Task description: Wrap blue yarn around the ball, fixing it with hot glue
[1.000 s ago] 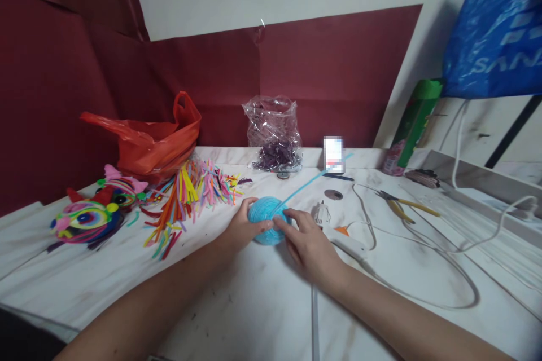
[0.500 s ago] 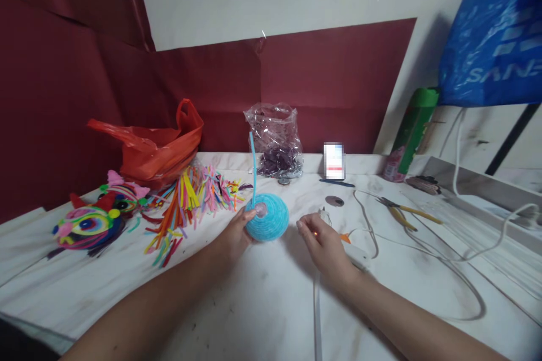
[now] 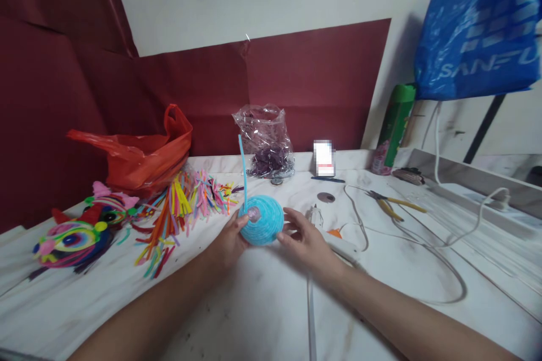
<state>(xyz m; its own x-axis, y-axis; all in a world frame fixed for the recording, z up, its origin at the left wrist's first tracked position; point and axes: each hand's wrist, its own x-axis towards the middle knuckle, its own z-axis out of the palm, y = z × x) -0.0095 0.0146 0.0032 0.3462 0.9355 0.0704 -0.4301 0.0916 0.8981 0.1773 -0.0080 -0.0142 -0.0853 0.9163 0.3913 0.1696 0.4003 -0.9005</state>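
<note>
A light-blue ball (image 3: 266, 224), coiled round with fuzzy pipe cleaner, is held a little above the table. One loose blue pipe cleaner end (image 3: 243, 172) stands up from its left side, beside a bare pinkish patch (image 3: 253, 214). My left hand (image 3: 234, 237) grips the ball from the left, thumb near the base of the loose end. On the right side, the curved fingers of my right hand (image 3: 302, 237) rest against the ball. Just past that hand lies a white glue gun (image 3: 345, 247), partly covered by it, with its nozzle pointing away.
At left are two colourful pipe cleaner animal heads (image 3: 70, 242), bundles of pipe cleaners (image 3: 180, 194) and a red bag (image 3: 141, 158). Behind stand a clear bag (image 3: 269, 146) and a phone (image 3: 324, 158). Yellow-handled pliers (image 3: 392, 206), cords and a green can (image 3: 396, 124) are at right.
My right hand has moved left from beside the ball and now touches its right side. The left hand keeps its hold. The whole view has shifted slightly.
</note>
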